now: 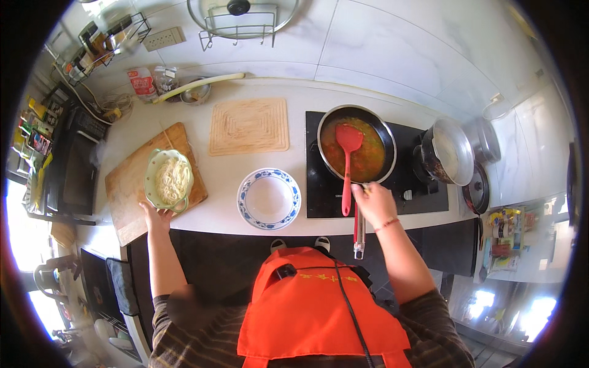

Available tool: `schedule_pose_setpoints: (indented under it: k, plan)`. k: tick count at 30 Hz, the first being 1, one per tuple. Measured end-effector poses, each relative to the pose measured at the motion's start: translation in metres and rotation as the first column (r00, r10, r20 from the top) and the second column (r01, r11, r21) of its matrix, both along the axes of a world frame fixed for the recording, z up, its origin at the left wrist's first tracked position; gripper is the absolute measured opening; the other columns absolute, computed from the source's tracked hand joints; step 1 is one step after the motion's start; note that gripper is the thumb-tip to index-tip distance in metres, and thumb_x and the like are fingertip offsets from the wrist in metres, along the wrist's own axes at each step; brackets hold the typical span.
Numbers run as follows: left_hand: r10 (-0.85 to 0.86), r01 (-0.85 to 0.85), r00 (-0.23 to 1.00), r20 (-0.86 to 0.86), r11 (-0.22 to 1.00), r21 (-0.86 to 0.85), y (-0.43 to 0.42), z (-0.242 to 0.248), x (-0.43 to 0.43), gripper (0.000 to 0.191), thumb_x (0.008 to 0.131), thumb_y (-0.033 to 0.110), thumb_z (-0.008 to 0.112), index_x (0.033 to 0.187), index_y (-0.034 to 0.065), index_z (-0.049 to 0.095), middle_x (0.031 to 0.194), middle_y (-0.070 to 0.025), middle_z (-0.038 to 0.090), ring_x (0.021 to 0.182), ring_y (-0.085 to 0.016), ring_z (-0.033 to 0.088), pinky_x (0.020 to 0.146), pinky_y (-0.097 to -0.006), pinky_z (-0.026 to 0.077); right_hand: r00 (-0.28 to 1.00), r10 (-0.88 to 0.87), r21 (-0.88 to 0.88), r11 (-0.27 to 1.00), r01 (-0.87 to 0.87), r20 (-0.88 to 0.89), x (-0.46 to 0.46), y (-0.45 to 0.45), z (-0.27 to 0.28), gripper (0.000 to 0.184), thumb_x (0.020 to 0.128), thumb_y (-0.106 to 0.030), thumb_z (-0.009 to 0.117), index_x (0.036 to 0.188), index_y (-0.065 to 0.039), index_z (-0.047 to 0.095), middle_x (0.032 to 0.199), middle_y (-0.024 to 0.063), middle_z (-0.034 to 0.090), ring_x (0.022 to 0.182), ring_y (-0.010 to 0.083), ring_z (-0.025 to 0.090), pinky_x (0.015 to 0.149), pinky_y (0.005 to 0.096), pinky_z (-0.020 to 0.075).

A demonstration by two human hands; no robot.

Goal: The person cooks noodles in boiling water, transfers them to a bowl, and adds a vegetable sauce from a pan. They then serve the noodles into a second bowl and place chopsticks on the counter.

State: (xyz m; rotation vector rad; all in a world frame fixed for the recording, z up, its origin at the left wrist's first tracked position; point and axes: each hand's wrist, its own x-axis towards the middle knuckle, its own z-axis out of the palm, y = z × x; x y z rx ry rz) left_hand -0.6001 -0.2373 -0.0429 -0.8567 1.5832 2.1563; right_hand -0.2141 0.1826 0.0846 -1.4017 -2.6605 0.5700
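On the left, my left hand grips the near rim of a light green colander that holds pale noodles. Beneath it is a wooden cutting board; whether the colander rests on the board I cannot tell. My right hand, blurred, is beside the near rim of a frying pan and its handle. Something small and yellowish shows at its fingers, too unclear to name. A red spatula lies in the pan's reddish broth. Between my hands stands a blue-and-white bowl.
The pan sits on a black gas stove, with a metal pot to its right. A lighter cutting board lies towards the wall. A long green onion stalk rests at the back left, near a microwave oven.
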Motion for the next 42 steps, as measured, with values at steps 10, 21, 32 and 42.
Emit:
schedule_pose_setpoints:
  k: [10, 21, 32, 42]
  plan:
    - [0.034, -0.13, 0.956, -0.29, 0.938, -0.321, 0.048, 0.034, 0.136, 0.069, 0.087, 0.054, 0.052, 0.136, 0.0082, 0.035, 0.119, -0.0101, 0.042, 0.101, -0.022, 0.049, 0.083, -0.0351, 0.044, 0.959, 0.135, -0.5, 0.866, 0.008, 0.25, -0.031, 0.022, 0.018, 0.028, 0.082, -0.028, 0.055, 0.083, -0.002, 0.067, 0.067, 0.0144, 0.066, 0.064, 0.0271, 0.066, 0.063, 0.0359, 0.052]
    - [-0.752, 0.711, 0.656, -0.06, 0.643, -0.285, 0.16, 0.047, 0.285, 0.041, 0.096, 0.027, 0.049, 0.132, 0.0075, 0.046, 0.117, -0.0127, 0.039, 0.094, -0.019, 0.058, 0.073, -0.031, 0.053, 0.96, 0.237, 0.144, 0.955, -0.258, 0.148, 0.055, 0.057, 0.072, 0.016, 0.075, -0.014, 0.064, 0.087, -0.004, 0.06, 0.077, 0.0142, 0.062, 0.072, 0.033, 0.062, 0.064, 0.0416, 0.0496]
    - [-0.943, 0.884, 0.322, -0.08, 0.33, -0.332, 0.236, 0.06, 0.341, 0.048, 0.095, 0.033, 0.051, 0.135, 0.0081, 0.043, 0.118, -0.0122, 0.043, 0.099, -0.019, 0.057, 0.082, -0.0324, 0.05, 0.953, 0.296, 0.342, 0.891, -0.298, 0.058, 0.103, 0.064, 0.039, 0.023, 0.078, -0.013, 0.064, 0.099, -0.007, 0.059, 0.078, 0.0087, 0.059, 0.068, 0.0286, 0.062, 0.058, 0.0394, 0.0501]
    - [-0.925, 0.876, 0.373, -0.068, 0.375, -0.302, 0.264, 0.054, 0.367, 0.051, 0.094, 0.033, 0.052, 0.137, 0.0065, 0.04, 0.117, -0.0123, 0.047, 0.1, -0.019, 0.056, 0.082, -0.0322, 0.051, 0.941, 0.338, 0.346, 0.885, -0.311, -0.018, 0.128, 0.086, 0.014, 0.037, 0.075, -0.013, 0.066, 0.111, -0.009, 0.059, 0.079, 0.0079, 0.058, 0.066, 0.029, 0.061, 0.058, 0.039, 0.0503]
